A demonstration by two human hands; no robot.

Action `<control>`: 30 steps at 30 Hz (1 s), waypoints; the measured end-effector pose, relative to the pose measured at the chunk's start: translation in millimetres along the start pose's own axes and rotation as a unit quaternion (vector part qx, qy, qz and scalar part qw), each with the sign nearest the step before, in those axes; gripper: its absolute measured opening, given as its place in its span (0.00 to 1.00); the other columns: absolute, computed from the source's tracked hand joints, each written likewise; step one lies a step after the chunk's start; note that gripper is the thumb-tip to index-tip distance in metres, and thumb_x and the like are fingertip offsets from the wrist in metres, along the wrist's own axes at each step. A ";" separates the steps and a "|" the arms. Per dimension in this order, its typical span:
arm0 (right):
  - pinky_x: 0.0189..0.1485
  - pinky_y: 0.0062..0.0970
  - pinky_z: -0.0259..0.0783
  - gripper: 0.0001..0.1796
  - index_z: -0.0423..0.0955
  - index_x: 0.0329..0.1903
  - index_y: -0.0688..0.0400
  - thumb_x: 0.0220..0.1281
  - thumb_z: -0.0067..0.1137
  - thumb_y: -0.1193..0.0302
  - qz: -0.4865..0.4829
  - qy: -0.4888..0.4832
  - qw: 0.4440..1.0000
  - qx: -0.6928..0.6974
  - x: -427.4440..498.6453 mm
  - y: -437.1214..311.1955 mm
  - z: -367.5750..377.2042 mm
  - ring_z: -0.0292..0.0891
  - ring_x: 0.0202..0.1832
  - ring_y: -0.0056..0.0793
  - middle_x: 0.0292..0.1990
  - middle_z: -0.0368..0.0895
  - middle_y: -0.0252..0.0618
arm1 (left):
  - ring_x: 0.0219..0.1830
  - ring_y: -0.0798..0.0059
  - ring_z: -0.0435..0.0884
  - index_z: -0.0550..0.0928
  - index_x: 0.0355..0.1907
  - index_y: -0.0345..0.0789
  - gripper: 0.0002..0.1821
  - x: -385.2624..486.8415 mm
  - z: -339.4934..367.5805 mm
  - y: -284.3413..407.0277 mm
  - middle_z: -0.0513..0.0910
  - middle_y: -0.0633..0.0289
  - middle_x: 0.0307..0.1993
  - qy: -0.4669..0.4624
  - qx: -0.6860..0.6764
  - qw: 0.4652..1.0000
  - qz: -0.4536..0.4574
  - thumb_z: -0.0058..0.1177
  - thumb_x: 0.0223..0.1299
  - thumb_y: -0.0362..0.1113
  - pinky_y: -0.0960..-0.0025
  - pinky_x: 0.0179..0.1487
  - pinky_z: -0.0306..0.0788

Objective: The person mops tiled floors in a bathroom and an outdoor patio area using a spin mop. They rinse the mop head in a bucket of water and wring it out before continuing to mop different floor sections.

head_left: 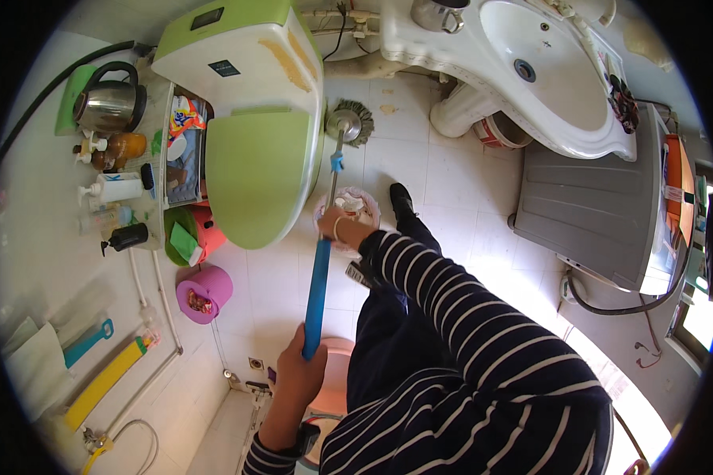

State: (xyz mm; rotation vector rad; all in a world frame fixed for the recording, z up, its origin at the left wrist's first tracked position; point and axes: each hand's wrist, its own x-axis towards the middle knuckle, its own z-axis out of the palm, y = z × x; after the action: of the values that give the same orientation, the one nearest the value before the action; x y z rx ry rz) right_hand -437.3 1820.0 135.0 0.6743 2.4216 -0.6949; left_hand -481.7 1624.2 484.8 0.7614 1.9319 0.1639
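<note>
A spin mop slants across the middle of the head view, and both hands hold its pole (317,285). My left hand (300,368) is wrapped around the lower end of the blue handle sleeve. Farther up, my right hand (341,227) grips the pole near the top of that sleeve. The mop's round head (346,124) has grey-green strands and rests on the tiled floor (395,160), just right of the green-lidded toilet (258,178). Below my right hand stands a lined wastebasket (365,202) with crumpled paper in it, partly hidden by the hand and forearm.
A white washbasin (546,77) and a grey washing machine (588,214) stand on the right. Left of the toilet are a shelf with bottles and an electric kettle (110,101), and a pink bucket (214,291). Behind my left hand is a peach-coloured tub (336,380).
</note>
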 end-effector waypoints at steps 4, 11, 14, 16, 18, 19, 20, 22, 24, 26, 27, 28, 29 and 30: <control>0.34 0.39 0.80 0.08 0.88 0.34 0.48 0.48 0.69 0.67 -0.045 -0.023 0.999 0.021 -41.1 -28.0 -3.0 0.86 0.38 0.39 0.35 0.89 0.37 | 0.24 0.79 0.77 0.72 0.65 0.31 0.30 -35.5 -15.1 26.6 0.79 0.61 0.24 -0.054 -0.047 0.995 -0.074 0.58 0.59 0.36 0.70 0.31 0.73; 0.28 0.43 0.85 0.13 0.81 0.35 0.66 0.66 0.48 0.71 0.165 -0.095 0.773 0.605 -132.4 -17.1 -20.0 0.85 0.28 0.45 0.32 0.85 0.51 | 0.16 0.86 0.70 0.72 0.68 0.39 0.30 -56.7 -69.3 117.9 0.74 0.69 0.19 -0.187 -0.062 0.953 -0.228 0.58 0.62 0.36 0.79 0.18 0.63; 0.26 0.45 0.85 0.14 0.77 0.28 0.68 0.63 0.49 0.71 0.286 -0.056 0.530 0.796 -175.6 6.2 -10.3 0.83 0.24 0.46 0.26 0.83 0.52 | 0.17 0.86 0.70 0.70 0.70 0.40 0.32 -47.4 -73.0 153.4 0.74 0.69 0.20 -0.242 -0.017 0.942 -0.230 0.59 0.62 0.38 0.78 0.19 0.64; 0.28 0.47 0.84 0.11 0.78 0.31 0.67 0.62 0.52 0.73 0.261 -0.068 0.598 0.755 -194.6 27.9 4.4 0.84 0.27 0.47 0.28 0.83 0.50 | 0.17 0.85 0.71 0.70 0.70 0.39 0.33 -39.6 -62.6 174.2 0.74 0.69 0.20 -0.274 0.013 0.941 -0.200 0.58 0.62 0.39 0.77 0.20 0.65; 0.30 0.49 0.84 0.08 0.79 0.34 0.66 0.61 0.54 0.74 0.163 -0.017 0.795 0.584 -210.6 53.5 19.0 0.84 0.29 0.47 0.30 0.83 0.49 | 0.17 0.84 0.71 0.69 0.70 0.39 0.33 -32.7 -51.2 193.8 0.74 0.68 0.20 -0.299 0.037 0.936 -0.184 0.58 0.62 0.40 0.76 0.21 0.67; 0.33 0.47 0.84 0.08 0.80 0.35 0.65 0.61 0.55 0.73 0.187 -0.016 0.815 0.549 -218.2 65.9 23.6 0.85 0.31 0.45 0.32 0.84 0.48 | 0.18 0.83 0.72 0.69 0.70 0.39 0.33 -30.3 -45.3 202.5 0.74 0.68 0.20 -0.307 0.039 0.936 -0.166 0.58 0.62 0.40 0.76 0.21 0.67; 0.36 0.45 0.84 0.07 0.81 0.36 0.63 0.60 0.56 0.72 0.219 -0.015 0.782 0.583 -226.9 78.1 25.2 0.85 0.32 0.44 0.33 0.85 0.47 | 0.18 0.83 0.72 0.69 0.70 0.38 0.33 -26.7 -38.2 210.7 0.74 0.68 0.20 -0.314 0.039 0.937 -0.152 0.58 0.62 0.39 0.76 0.21 0.68; 0.40 0.39 0.83 0.08 0.83 0.36 0.59 0.60 0.58 0.70 0.393 -0.049 0.417 0.818 -238.9 93.0 17.3 0.86 0.34 0.41 0.35 0.86 0.46 | 0.16 0.87 0.68 0.74 0.67 0.41 0.29 -24.4 -22.3 224.2 0.73 0.71 0.19 -0.293 0.030 0.947 -0.131 0.58 0.61 0.37 0.79 0.20 0.63; 0.46 0.32 0.81 0.10 0.86 0.39 0.55 0.61 0.59 0.66 0.085 -0.121 0.928 0.342 -252.9 115.4 -0.3 0.86 0.42 0.32 0.39 0.88 0.41 | 0.16 0.87 0.68 0.73 0.67 0.41 0.30 -22.9 -13.5 234.2 0.73 0.70 0.19 -0.279 0.032 0.952 -0.117 0.58 0.60 0.37 0.79 0.20 0.63; 0.44 0.33 0.81 0.10 0.86 0.38 0.54 0.59 0.62 0.64 0.026 -0.108 0.967 0.231 -264.3 119.9 -19.4 0.86 0.40 0.32 0.39 0.88 0.41 | 0.16 0.87 0.67 0.73 0.68 0.40 0.30 -26.8 -12.9 240.6 0.73 0.70 0.19 -0.259 0.018 0.961 -0.096 0.57 0.60 0.36 0.79 0.19 0.61; 0.43 0.33 0.81 0.10 0.86 0.38 0.55 0.58 0.63 0.64 0.036 -0.095 0.972 0.214 -265.6 116.2 -28.6 0.86 0.40 0.32 0.38 0.88 0.41 | 0.16 0.88 0.66 0.73 0.68 0.40 0.30 -31.8 -15.7 242.4 0.73 0.70 0.20 -0.240 0.039 0.964 -0.105 0.57 0.60 0.35 0.80 0.19 0.61; 0.43 0.33 0.81 0.10 0.86 0.38 0.55 0.57 0.65 0.63 0.045 -0.069 0.976 0.201 -264.0 112.8 -36.9 0.86 0.40 0.32 0.38 0.88 0.40 | 0.16 0.88 0.66 0.73 0.68 0.40 0.30 -39.0 -20.7 243.7 0.73 0.70 0.20 -0.223 0.046 0.968 -0.108 0.57 0.60 0.35 0.80 0.19 0.61; 0.44 0.33 0.81 0.11 0.86 0.39 0.55 0.57 0.65 0.63 0.040 -0.070 0.976 0.204 -261.5 104.0 -41.6 0.86 0.40 0.33 0.38 0.88 0.40 | 0.16 0.88 0.66 0.73 0.68 0.40 0.30 -48.9 -27.6 244.0 0.73 0.70 0.20 -0.209 0.052 0.970 -0.115 0.56 0.61 0.35 0.80 0.19 0.61; 0.44 0.33 0.81 0.12 0.86 0.39 0.55 0.56 0.66 0.63 0.032 -0.058 0.975 0.210 -256.8 94.5 -44.0 0.86 0.41 0.34 0.39 0.88 0.40 | 0.21 0.84 0.72 0.72 0.69 0.37 0.31 -58.3 -35.4 244.2 0.76 0.70 0.23 -0.194 0.086 0.965 -0.157 0.58 0.62 0.37 0.77 0.24 0.69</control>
State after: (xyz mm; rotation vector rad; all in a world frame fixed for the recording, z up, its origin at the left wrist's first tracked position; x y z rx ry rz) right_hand -208.3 1836.4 290.2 0.8446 2.1521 -1.2014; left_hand -388.3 1791.5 650.8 0.5409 1.6741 -0.3298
